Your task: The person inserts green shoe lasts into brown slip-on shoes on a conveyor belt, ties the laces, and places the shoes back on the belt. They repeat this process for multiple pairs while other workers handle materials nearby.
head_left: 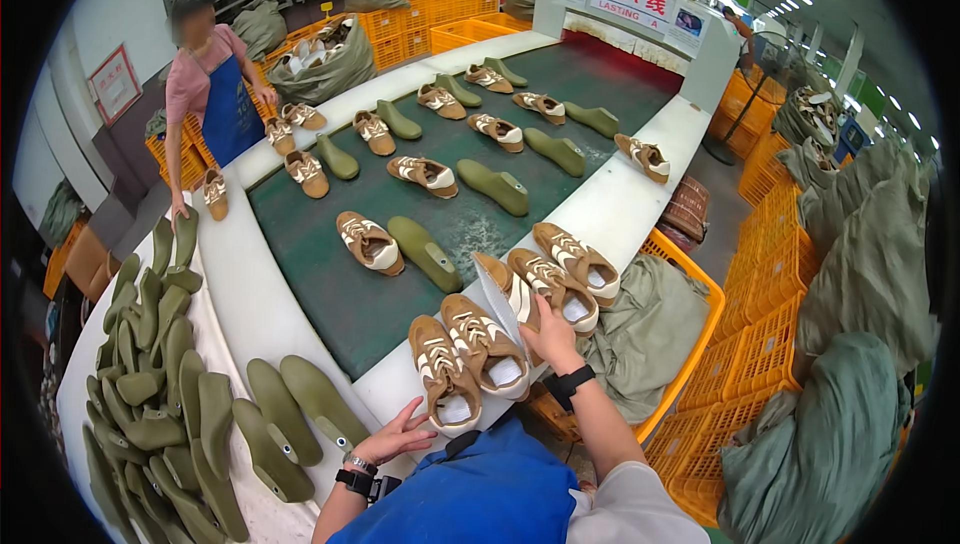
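My left hand (395, 436) has its fingers spread and holds nothing, beside the heel of a tan suede sneaker (445, 374) with white stripes. A second tan sneaker (484, 344) stands right next to that one on the white ledge. My right hand (548, 332) is closed on the heel end of another sneaker (518, 296), which is tipped on its side with its pale sole facing left. To its right, two more tan sneakers (575, 262) stand close together on the ledge. White paper or lining shows inside several of the shoes.
Sneakers and green shoe lasts (425, 254) lie in rows on the green conveyor belt (330, 244). More lasts (190, 414) are heaped at left. A co-worker (215, 84) stands at far left, hand on a last. Orange crates (740, 334) with grey-green sacks line the right.
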A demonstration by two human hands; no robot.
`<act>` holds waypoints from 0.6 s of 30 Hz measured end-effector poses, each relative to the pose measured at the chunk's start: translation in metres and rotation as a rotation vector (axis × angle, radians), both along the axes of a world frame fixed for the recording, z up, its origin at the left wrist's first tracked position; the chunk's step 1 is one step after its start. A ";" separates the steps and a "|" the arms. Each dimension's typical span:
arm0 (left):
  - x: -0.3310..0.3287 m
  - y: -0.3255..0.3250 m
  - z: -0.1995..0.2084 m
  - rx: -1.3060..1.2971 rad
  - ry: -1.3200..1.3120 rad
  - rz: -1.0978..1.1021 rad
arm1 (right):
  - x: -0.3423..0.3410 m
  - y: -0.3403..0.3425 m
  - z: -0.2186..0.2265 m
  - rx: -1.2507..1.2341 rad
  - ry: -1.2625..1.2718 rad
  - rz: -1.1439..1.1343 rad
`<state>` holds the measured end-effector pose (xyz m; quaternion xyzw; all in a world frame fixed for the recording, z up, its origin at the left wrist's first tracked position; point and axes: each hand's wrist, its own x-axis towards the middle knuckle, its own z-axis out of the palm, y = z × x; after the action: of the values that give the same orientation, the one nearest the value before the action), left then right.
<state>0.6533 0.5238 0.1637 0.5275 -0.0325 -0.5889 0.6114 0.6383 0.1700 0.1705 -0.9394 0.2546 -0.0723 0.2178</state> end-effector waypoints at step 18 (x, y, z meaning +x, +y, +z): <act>0.009 0.001 0.047 0.248 -0.806 -0.085 | -0.019 0.046 0.079 1.038 -0.611 0.088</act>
<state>0.6626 0.5247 0.2110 0.7833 -0.2197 -0.3597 0.4569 0.6194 0.2164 0.2492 -0.6569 0.1436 -0.1961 0.7137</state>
